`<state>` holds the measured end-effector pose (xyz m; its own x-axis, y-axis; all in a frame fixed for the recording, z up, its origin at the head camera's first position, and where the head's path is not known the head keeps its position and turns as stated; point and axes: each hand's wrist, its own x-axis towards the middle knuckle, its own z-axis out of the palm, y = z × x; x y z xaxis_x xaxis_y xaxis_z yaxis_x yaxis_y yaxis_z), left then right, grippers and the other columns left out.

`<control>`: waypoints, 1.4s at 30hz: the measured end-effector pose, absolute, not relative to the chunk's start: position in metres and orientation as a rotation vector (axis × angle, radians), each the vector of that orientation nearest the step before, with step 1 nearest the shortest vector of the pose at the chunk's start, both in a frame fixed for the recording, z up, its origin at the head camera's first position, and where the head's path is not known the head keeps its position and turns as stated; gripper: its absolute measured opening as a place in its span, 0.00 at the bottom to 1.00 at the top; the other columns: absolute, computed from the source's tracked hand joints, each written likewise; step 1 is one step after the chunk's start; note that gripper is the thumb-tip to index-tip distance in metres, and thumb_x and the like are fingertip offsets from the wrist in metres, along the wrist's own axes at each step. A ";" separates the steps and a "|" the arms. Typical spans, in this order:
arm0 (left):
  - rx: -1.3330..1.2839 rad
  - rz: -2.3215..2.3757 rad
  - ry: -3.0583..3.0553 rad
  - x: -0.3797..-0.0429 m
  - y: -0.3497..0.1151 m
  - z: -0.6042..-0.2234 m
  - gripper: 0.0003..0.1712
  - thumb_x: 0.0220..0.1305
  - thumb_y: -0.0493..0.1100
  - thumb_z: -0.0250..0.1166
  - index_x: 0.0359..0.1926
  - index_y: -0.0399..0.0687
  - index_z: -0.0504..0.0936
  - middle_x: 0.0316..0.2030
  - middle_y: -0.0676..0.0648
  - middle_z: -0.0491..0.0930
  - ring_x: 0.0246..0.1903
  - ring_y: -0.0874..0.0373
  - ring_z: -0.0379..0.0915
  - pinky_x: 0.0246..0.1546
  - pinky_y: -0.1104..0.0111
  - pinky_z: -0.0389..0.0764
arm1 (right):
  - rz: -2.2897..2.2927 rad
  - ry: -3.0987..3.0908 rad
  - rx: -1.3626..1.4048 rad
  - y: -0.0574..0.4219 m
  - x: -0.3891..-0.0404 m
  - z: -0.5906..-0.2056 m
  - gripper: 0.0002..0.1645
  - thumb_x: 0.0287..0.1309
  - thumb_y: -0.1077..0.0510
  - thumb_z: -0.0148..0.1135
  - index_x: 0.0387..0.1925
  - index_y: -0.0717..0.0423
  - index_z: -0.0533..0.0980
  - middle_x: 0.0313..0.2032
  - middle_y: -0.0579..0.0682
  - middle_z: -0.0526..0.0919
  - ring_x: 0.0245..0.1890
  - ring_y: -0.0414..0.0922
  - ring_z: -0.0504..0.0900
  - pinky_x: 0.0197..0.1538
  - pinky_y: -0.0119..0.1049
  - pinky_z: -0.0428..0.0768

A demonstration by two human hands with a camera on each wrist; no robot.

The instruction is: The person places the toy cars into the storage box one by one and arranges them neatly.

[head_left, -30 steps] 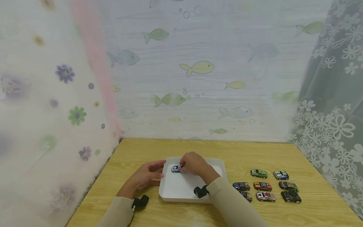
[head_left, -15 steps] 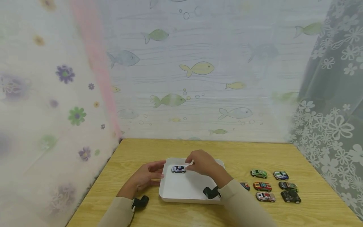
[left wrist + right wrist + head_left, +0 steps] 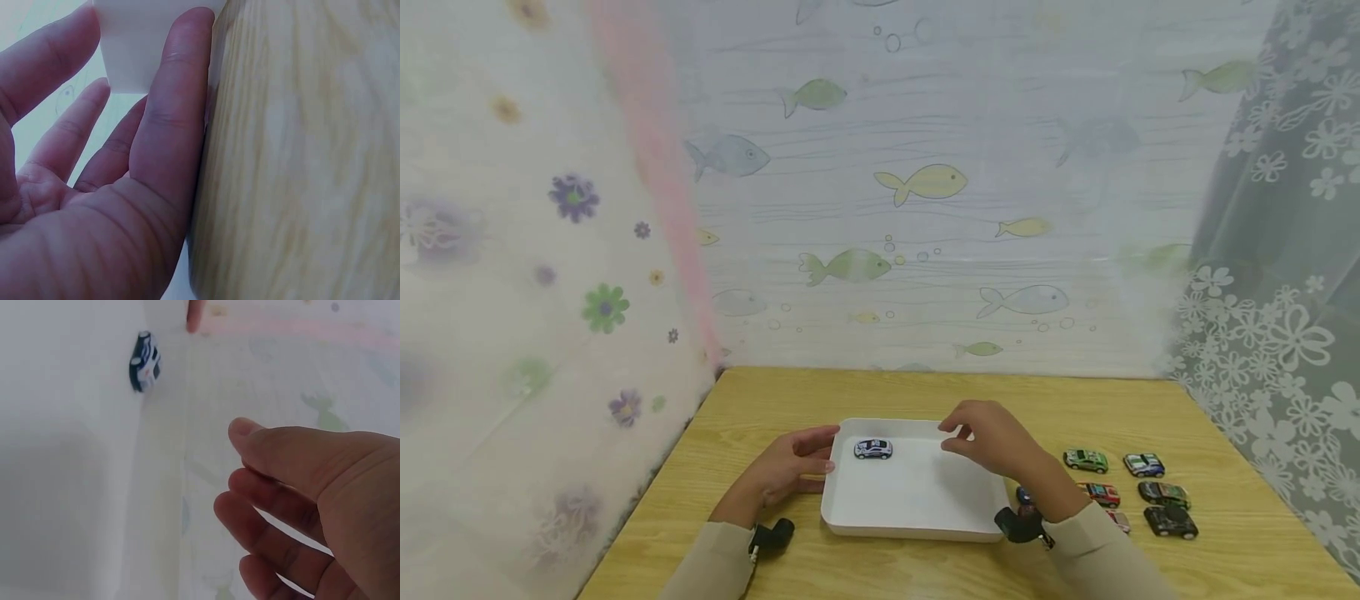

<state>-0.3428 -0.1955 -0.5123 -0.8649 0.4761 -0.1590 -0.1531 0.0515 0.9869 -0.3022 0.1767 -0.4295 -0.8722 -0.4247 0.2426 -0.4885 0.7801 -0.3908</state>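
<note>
A white and dark-blue toy car [image 3: 873, 449] stands in the far left part of a white tray [image 3: 917, 492]; the right wrist view also shows this toy car [image 3: 145, 362] near the tray wall. My left hand [image 3: 793, 462] rests at the tray's left side, fingers extended, fingertips against its outer wall. In the left wrist view the left hand [image 3: 137, 144] lies low beside the tabletop with its fingers at the white wall. My right hand [image 3: 996, 437] hovers over the tray's right side, fingers loosely bent and nothing between them, as the right wrist view [image 3: 294, 506] confirms.
Several toy cars stand in rows on the wooden table [image 3: 925, 575] right of the tray, among them a green car [image 3: 1086, 461], a white, blue and green car [image 3: 1144, 465] and a black car [image 3: 1171, 522]. My right forearm covers some of them. Printed curtains hang behind and beside the table.
My right hand has let go of the white and dark-blue toy car in the tray and moved right, away from it. The left hand has stayed at the tray's side.
</note>
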 end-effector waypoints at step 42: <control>0.330 1.867 1.884 -0.340 -0.194 -0.510 0.43 0.66 0.32 0.69 0.79 0.49 0.63 0.77 0.37 0.63 0.69 0.43 0.71 0.54 0.49 0.86 | 0.846 -2.982 0.658 0.306 -0.254 -0.472 0.17 0.59 0.44 0.74 0.47 0.45 0.88 0.44 0.39 0.86 0.41 0.38 0.82 0.39 0.32 0.83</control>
<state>-0.3402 -0.1942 -0.5097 -0.8634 0.4801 -0.1552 -0.1510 0.0476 0.9874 -0.2537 0.3060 -0.4715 -0.9133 -0.3982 0.0855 -0.3838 0.7713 -0.5078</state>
